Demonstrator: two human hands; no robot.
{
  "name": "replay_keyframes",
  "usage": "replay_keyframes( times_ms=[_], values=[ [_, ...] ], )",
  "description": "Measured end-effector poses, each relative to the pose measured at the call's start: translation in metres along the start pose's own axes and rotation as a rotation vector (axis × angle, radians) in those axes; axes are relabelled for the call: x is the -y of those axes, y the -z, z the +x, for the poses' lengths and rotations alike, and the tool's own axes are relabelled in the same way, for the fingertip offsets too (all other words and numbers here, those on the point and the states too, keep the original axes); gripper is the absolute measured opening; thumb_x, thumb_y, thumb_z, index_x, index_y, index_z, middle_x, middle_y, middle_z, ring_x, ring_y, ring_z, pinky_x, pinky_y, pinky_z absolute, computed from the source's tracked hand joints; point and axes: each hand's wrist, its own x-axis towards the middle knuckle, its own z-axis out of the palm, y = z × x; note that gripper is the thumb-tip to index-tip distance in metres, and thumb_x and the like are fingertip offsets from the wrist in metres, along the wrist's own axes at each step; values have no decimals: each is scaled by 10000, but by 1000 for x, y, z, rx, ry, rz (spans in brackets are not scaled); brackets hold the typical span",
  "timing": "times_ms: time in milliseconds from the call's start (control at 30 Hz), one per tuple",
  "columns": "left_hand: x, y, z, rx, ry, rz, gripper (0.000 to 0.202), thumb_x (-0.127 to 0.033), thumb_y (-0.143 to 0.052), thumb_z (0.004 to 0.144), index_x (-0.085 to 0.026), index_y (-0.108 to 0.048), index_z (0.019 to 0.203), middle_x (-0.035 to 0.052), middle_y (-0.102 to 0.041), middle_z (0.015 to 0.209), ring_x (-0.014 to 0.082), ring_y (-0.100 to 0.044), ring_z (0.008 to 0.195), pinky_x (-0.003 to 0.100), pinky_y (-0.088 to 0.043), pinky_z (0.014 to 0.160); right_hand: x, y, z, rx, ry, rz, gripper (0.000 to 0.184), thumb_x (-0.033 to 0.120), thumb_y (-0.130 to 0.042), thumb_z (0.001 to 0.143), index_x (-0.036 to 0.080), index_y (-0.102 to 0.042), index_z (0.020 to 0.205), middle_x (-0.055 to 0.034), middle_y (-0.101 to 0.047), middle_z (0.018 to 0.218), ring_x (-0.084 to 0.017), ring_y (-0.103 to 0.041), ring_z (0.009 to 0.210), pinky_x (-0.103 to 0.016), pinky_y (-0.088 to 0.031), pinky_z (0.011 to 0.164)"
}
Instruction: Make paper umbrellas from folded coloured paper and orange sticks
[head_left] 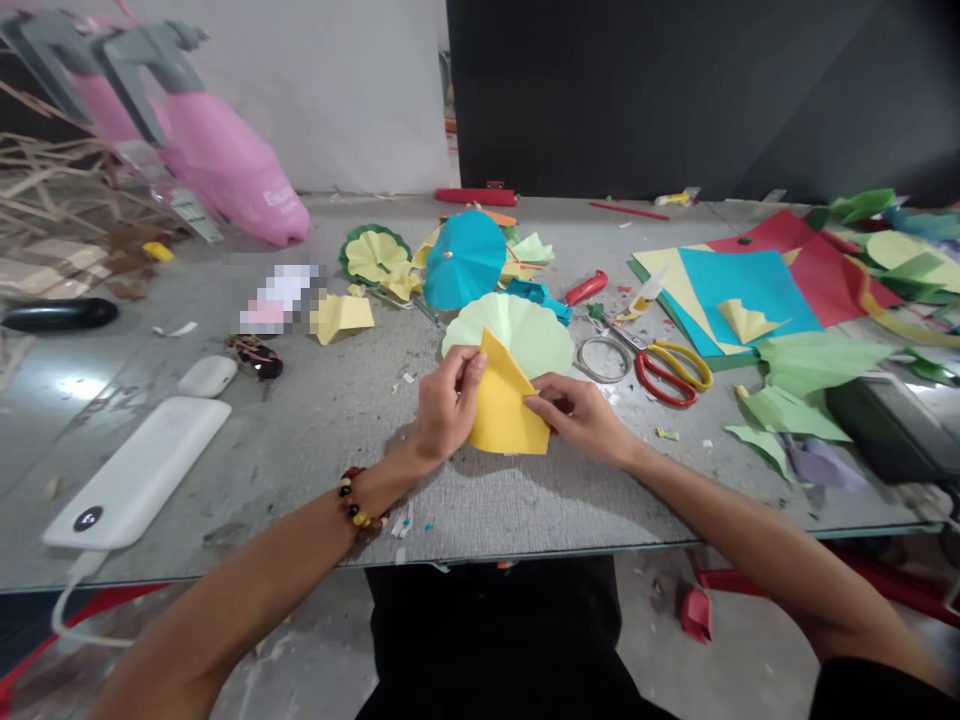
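Observation:
A folded sheet of yellow paper (510, 405) is held up between my two hands, its pointed corner at the top. My left hand (448, 403) pinches its left edge, thumb and fingers closed. On the other side, the thumb and fingers of my right hand (581, 415) close on the right edge. Just behind lies a pale green scalloped paper round (517, 330), partly covered by the yellow sheet. Beyond that stands a small blue paper umbrella shape (466, 262). Scissors with red and yellow handles (671, 375) rest right of my right hand, beside a coil of wire (604, 360).
Pink spray bottles (232, 165) stand at the back left. A white power bank (139, 470) with a cable lies at the left. Coloured paper sheets (750, 290) and green scraps (817, 370) spread over the right. A red-handled tool (587, 288) lies behind the wire.

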Motion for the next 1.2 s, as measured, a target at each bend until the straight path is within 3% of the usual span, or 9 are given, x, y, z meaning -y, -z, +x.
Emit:
replay_keyframes(
  times_ms=[67, 200, 400, 567, 700, 833, 1033, 1200],
  values=[
    [4, 0, 2, -55, 18, -5, 206, -359, -491, 1032, -195, -594, 962, -31, -556, 636, 92, -496, 524, 214, -362, 494, -1, 0, 1, -39, -9, 39, 332, 468, -586, 959, 175, -665, 1093, 38, -531, 646, -86, -461, 544, -229, -362, 506],
    [7, 1, 4, -44, 26, -153, 213, -386, -516, 1012, -201, -580, 926, -32, -549, 652, 89, -492, 549, 204, -377, 499, -1, 4, 2, -100, -27, -8, 346, 487, -621, 932, 160, -731, 930, -10, -633, 702, -89, -474, 567, -240, -343, 493],
    [6, 2, 3, 110, 146, -418, 289, -434, -723, 877, -189, -578, 828, -15, -630, 720, 95, -585, 627, 192, -492, 565, -2, 6, -1, -159, -20, 7, 353, 505, -695, 877, 160, -711, 808, 0, -616, 627, -79, -436, 526, -242, -315, 474],
    [6, 2, 5, 290, 307, -492, 366, -466, -763, 837, -145, -689, 998, 93, -755, 958, 190, -715, 823, 282, -617, 713, -5, 4, 0, -177, -51, 45, 368, 521, -692, 875, 165, -673, 786, 8, -605, 617, -77, -444, 514, -228, -315, 456],
    [7, 5, 9, 355, 310, -460, 336, -454, -750, 832, -131, -715, 917, 87, -758, 889, 176, -699, 753, 258, -597, 639, -5, 6, 1, -148, -20, 8, 330, 479, -631, 927, 175, -748, 976, -56, -747, 868, -131, -618, 685, -240, -452, 556],
    [6, 6, 9, 443, 253, -396, 281, -407, -707, 862, -140, -736, 941, 61, -739, 855, 146, -665, 732, 218, -549, 612, -4, 7, 1, -111, 30, -3, 316, 424, -591, 958, 218, -753, 1134, -75, -759, 1141, -197, -697, 942, -292, -557, 764],
    [9, 4, 8, 365, 393, -416, 401, -524, -696, 866, -131, -766, 904, 91, -766, 889, 187, -692, 756, 241, -549, 594, -2, 7, 1, -206, 1, -36, 297, 440, -675, 903, 225, -772, 1085, -66, -779, 1041, -169, -676, 779, -263, -508, 617],
    [5, 8, 11, 305, 276, -324, 291, -440, -665, 903, -197, -799, 991, 63, -783, 944, 189, -701, 846, 240, -549, 651, 0, 10, 1, -196, 64, -53, 273, 385, -586, 965, 227, -765, 1100, -76, -765, 1109, -207, -691, 950, -312, -541, 756]
  ],
)
